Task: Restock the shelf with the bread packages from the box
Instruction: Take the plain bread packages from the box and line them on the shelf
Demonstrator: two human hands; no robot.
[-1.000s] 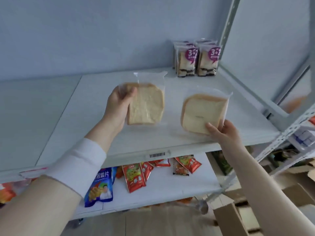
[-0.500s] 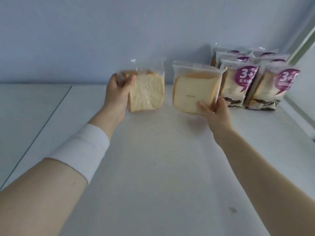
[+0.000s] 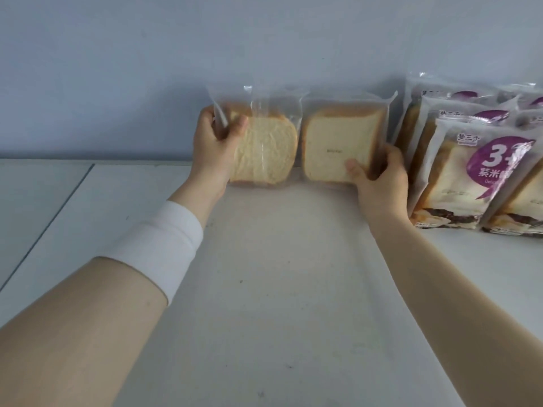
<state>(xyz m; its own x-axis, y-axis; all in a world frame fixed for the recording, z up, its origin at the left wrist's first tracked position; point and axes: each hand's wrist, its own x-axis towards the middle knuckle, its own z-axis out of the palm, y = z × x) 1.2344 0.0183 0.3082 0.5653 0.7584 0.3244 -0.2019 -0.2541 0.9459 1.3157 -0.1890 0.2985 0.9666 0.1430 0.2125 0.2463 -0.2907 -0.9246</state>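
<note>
Two clear bread packages stand upright side by side at the back of the white shelf [image 3: 264, 289], against the wall. My left hand [image 3: 213, 148] grips the left bread package [image 3: 266, 151] by its left edge, thumb on the front. My right hand [image 3: 379, 177] holds the right bread package [image 3: 332, 142] at its lower right corner, thumb on the front face. Both packages touch or nearly touch the shelf surface. The box is out of view.
Several purple-labelled bread packages [image 3: 470, 171] stand in rows at the right, just beside my right hand. A seam [image 3: 47, 227] between shelf panels runs along the left. The pale blue wall [image 3: 264, 54] closes the back.
Both hands have carried the two packages from the shelf's front to its back wall and brought them down next to each other. The view has moved in close over the shelf.
</note>
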